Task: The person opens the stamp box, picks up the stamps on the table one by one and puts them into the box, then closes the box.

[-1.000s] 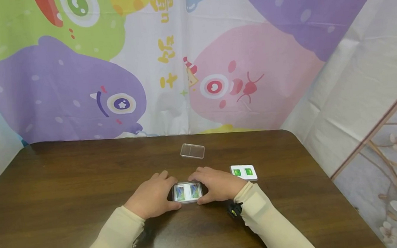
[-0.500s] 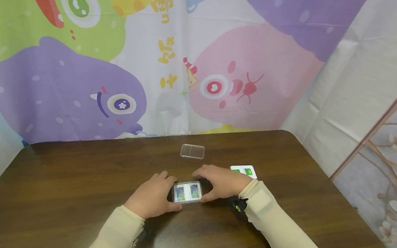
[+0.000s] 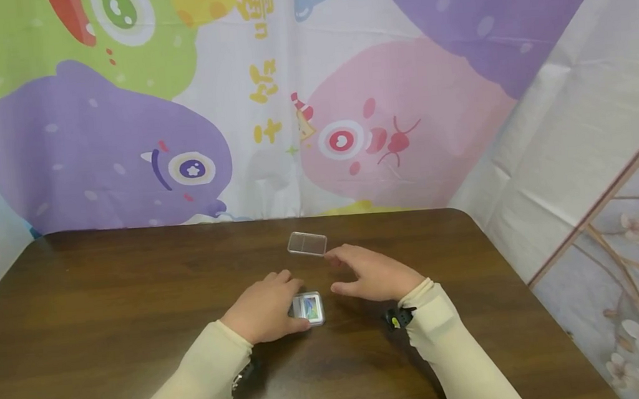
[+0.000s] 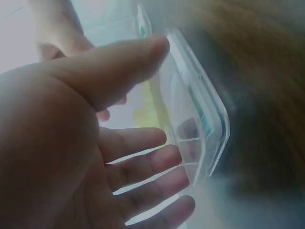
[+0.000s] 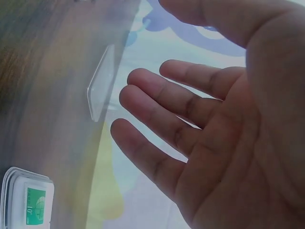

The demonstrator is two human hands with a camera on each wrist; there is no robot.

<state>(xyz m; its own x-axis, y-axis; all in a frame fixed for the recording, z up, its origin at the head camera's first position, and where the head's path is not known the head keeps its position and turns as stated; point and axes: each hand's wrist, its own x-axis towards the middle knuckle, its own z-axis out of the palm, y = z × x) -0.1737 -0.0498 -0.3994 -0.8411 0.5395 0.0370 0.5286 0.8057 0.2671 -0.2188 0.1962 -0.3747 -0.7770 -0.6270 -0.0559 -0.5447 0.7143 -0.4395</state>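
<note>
A flat clear plastic case [image 3: 315, 308] with a blue-green picture inside lies on the table. My left hand [image 3: 263, 307] spans its left half, thumb by the near edge and fingers by the far edge, hiding that half. In the left wrist view its fingers [image 4: 152, 160] are spread and fairly straight beside the case [image 4: 207, 112]. My right hand [image 3: 378, 273] hovers with extended fingers, fingertips close by the right corner of a clear lid [image 3: 307, 244]. Nothing is in its palm in the right wrist view. Whether the fingertips touch the lid I cannot tell.
A second case [image 5: 28, 200] with a white insert and green picture lies nearer and to the right; in the head view the right hand hides it. The brown wooden table [image 3: 134, 283] ends at a cartoon-printed cloth [image 3: 273, 184] behind.
My right hand has left the case's right edge and moved up and right, toward the clear lid, covering the green-picture case. My left hand has shifted right over the case's left half.
</note>
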